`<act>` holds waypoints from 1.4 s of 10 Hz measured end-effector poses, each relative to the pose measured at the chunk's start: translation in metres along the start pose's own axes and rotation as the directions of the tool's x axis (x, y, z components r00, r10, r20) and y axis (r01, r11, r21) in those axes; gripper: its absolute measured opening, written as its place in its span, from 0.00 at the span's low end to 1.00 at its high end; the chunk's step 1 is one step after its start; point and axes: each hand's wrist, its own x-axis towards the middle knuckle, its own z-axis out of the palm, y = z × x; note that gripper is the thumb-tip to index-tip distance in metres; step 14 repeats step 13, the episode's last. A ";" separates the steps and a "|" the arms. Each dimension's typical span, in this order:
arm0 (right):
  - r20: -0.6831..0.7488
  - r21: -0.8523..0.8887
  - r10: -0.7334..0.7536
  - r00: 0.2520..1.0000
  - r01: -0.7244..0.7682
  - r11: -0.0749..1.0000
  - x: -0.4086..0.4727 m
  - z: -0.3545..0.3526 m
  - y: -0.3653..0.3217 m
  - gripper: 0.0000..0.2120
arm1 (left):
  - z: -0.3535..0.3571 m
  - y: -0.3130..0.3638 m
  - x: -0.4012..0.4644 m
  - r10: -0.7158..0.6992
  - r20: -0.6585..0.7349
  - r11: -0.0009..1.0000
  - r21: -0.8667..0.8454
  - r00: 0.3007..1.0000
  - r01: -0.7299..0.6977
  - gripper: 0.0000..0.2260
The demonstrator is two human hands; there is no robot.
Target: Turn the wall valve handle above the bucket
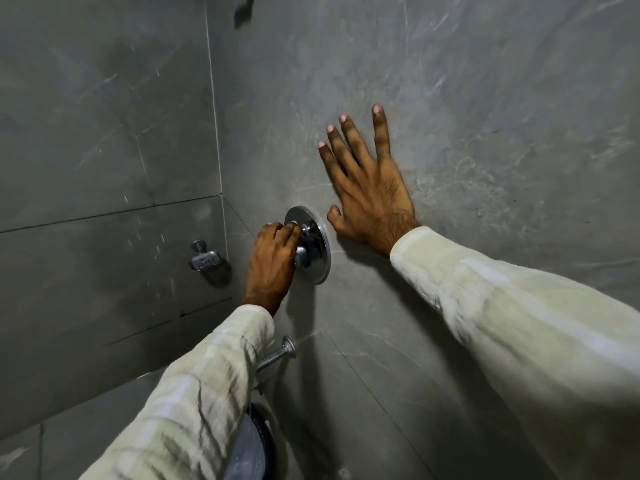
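A chrome valve handle (304,249) sticks out of a round chrome plate (320,244) on the grey tiled wall. My left hand (273,261) is closed around the handle, fingers curled over its top, hiding most of it. My right hand (367,181) lies flat on the wall just right of the plate, fingers spread and pointing up. Below, part of a grey-blue bucket (251,445) shows under my left sleeve, mostly hidden by the arm.
A chrome spout (277,356) juts from the wall below the valve, above the bucket. A chrome soap dish (205,258) is fixed to the left wall near the corner. A dark fitting (244,8) hangs at the top.
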 end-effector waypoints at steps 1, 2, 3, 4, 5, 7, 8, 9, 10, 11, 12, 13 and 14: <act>0.030 0.144 -0.011 0.999 0.006 0.990 -0.009 -0.006 0.000 0.46 | -0.019 0.018 -0.008 -0.093 0.170 0.995 -0.011 0.981 0.096 0.27; 0.039 0.341 0.029 0.999 -0.040 0.939 -0.032 -0.021 0.012 0.44 | -0.051 0.032 -0.021 -0.067 0.232 0.997 -0.025 0.970 0.075 0.30; 0.052 0.396 0.098 0.994 -0.111 0.911 -0.059 -0.044 0.033 0.43 | -0.096 0.044 -0.028 -0.005 0.201 1.000 -0.028 0.980 0.011 0.31; 0.080 0.392 0.182 0.980 -0.199 0.898 -0.084 -0.080 0.057 0.44 | -0.149 0.049 -0.033 0.052 0.153 0.998 0.014 0.987 -0.055 0.32; 0.086 0.415 0.266 0.960 -0.277 0.866 -0.105 -0.132 0.077 0.45 | -0.216 0.046 -0.046 0.106 0.100 0.989 0.088 0.989 -0.115 0.34; 0.040 0.555 0.420 0.907 -0.369 0.745 -0.132 -0.247 0.100 0.45 | -0.369 0.012 -0.081 0.200 -0.114 0.968 0.178 0.973 -0.178 0.38; -0.009 0.586 0.490 0.872 -0.393 0.709 -0.138 -0.295 0.113 0.46 | -0.445 -0.016 -0.093 0.214 -0.201 0.955 0.251 0.956 -0.161 0.38; -0.051 0.622 0.548 0.835 -0.403 0.671 -0.143 -0.339 0.131 0.48 | -0.513 -0.042 -0.101 0.201 -0.283 0.944 0.311 0.938 -0.108 0.39; -0.091 0.649 0.588 0.804 -0.400 0.647 -0.145 -0.375 0.150 0.48 | -0.571 -0.064 -0.105 0.171 -0.334 0.935 0.352 0.927 -0.046 0.40; -0.120 0.659 0.614 0.780 -0.400 0.637 -0.149 -0.405 0.163 0.49 | -0.613 -0.075 -0.109 0.148 -0.361 0.918 0.396 0.921 0.008 0.42; -0.134 0.669 0.641 0.756 -0.408 0.621 -0.151 -0.424 0.173 0.49 | -0.640 -0.078 -0.109 0.130 -0.399 0.917 0.397 0.908 0.043 0.42; -0.139 0.669 0.644 0.752 -0.408 0.621 -0.156 -0.439 0.177 0.49 | -0.659 -0.077 -0.111 0.123 -0.426 0.921 0.386 0.896 0.056 0.43; -0.139 0.669 0.644 0.752 -0.408 0.621 -0.156 -0.439 0.177 0.49 | -0.659 -0.077 -0.111 0.123 -0.426 0.921 0.386 0.896 0.056 0.43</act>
